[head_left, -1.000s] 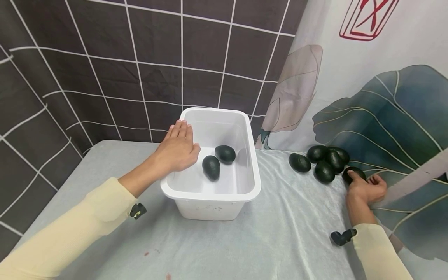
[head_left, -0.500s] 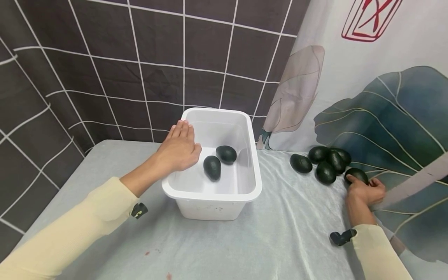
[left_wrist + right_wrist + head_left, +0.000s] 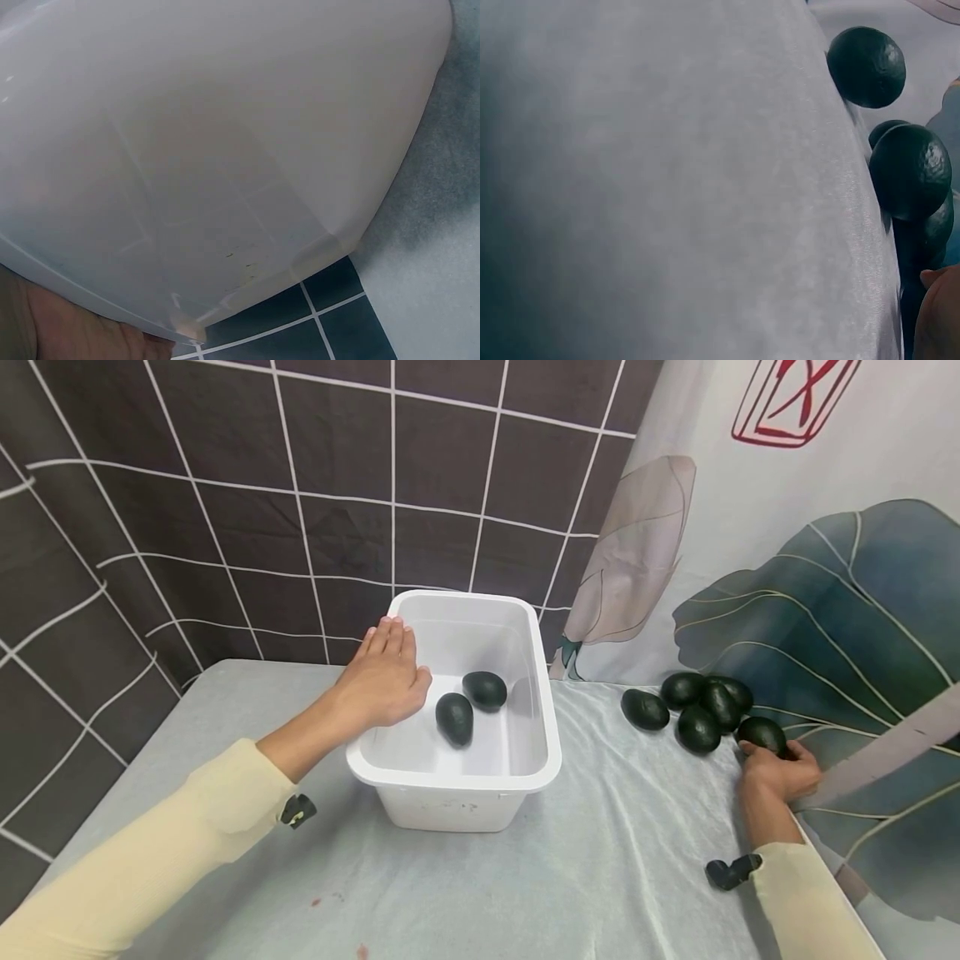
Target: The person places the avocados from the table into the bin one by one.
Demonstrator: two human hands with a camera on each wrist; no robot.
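My left hand (image 3: 384,681) rests on the left rim of a white plastic tub (image 3: 450,783), its fingers straight and together. In the left wrist view the tub's outer wall (image 3: 225,150) fills most of the picture, with part of the hand (image 3: 82,326) under the rim. Two dark green avocados lie apart from the hand on the tub's floor, one nearer (image 3: 454,720) and one farther (image 3: 485,691). At far right my right hand (image 3: 780,774) grips an avocado (image 3: 762,734) from its near side, thumb at left. The other fingers are partly hidden behind it.
Several more avocados (image 3: 697,729) cluster left of the right hand, with one (image 3: 644,709) slightly apart. A pale cloth (image 3: 585,868) covers the table. A dark gridded backdrop (image 3: 337,527) and a leaf-printed curtain (image 3: 817,602) stand close behind.
The right thumb has slid from the avocado's top toward its near left side, and the hand has shifted slightly. The left hand and the tub stay in place.
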